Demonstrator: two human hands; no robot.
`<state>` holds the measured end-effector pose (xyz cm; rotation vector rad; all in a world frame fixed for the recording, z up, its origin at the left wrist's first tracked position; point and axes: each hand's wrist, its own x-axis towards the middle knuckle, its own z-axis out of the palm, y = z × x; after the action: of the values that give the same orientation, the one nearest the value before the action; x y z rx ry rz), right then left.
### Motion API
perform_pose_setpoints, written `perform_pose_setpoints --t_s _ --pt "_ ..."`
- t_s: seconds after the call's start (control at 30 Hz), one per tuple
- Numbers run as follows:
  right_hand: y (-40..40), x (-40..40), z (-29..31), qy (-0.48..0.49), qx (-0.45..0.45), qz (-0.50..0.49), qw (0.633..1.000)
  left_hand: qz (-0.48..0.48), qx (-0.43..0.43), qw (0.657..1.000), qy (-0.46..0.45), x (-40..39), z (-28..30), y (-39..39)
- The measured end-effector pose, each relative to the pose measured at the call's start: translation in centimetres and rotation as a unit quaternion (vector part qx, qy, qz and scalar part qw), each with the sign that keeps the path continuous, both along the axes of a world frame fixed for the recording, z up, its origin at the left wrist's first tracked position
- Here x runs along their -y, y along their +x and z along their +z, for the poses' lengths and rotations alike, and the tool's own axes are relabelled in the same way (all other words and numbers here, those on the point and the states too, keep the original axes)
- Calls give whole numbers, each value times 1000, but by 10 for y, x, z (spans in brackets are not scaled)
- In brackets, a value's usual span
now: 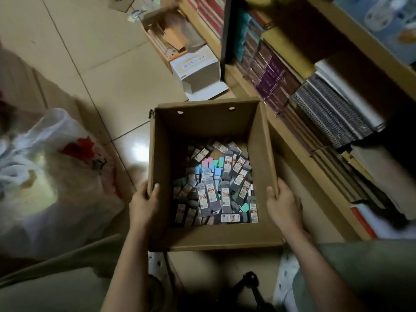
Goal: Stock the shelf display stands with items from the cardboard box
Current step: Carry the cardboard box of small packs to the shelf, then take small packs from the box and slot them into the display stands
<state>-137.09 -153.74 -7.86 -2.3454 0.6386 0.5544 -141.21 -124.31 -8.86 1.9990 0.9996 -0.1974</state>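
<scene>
Both hands grip an open cardboard box (258,136) on the floor: left hand (144,203) curls its thumb over the left wall, right hand (284,206) clasps the right wall. Small packaged items (216,188) fill its bottom, beside stocked shelves (315,104).

Matt brown cardboard box (209,242), glossy floor tiles (108,70) (light glare on one), thin crinkled plastic bag (56,158)

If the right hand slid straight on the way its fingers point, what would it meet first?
Probably nothing soon: the right hand grips the cardboard box wall, fingers pointing along it toward the bookshelf base beyond; depth unclear.
</scene>
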Motion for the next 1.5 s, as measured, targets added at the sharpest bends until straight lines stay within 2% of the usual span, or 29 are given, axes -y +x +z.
perform_pose_setpoints --t_s 0.3,0.57,0.77,0.93,1.03,1.1,1.13,1.2,1.27,1.4,1.5 --pt "-37 30 -30 -23 73 19 997 -40 72 996 25 27 -28 -18" --pt "-65 79 -26 -24 91 -45 995 -79 88 993 21 83 -28 -31" --pt "-64 93 -29 -9 91 -54 994 -71 85 994 12 100 -33 -37" --pt "-65 93 -29 15 95 -63 993 -40 128 991 14 104 -27 -34" --pt "-58 78 -11 58 197 -103 973 -40 204 976 61 111 -20 -38" --pt "-42 63 5 65 285 -76 953 -103 279 950 99 121 -18 -31" --pt "-33 56 9 64 300 -45 951 -137 298 940 96 127 -18 -25" --pt "-15 44 6 71 266 3 961 -196 277 939 59 143 -25 -9" --pt "-4 37 -15 81 184 26 979 -229 199 953 24 158 -45 6" --pt "-3 37 -80 45 27 65 997 -224 14 974 25 164 -106 13" --pt "-3 45 -125 45 -17 59 997 -171 -25 985 -6 158 -141 14"
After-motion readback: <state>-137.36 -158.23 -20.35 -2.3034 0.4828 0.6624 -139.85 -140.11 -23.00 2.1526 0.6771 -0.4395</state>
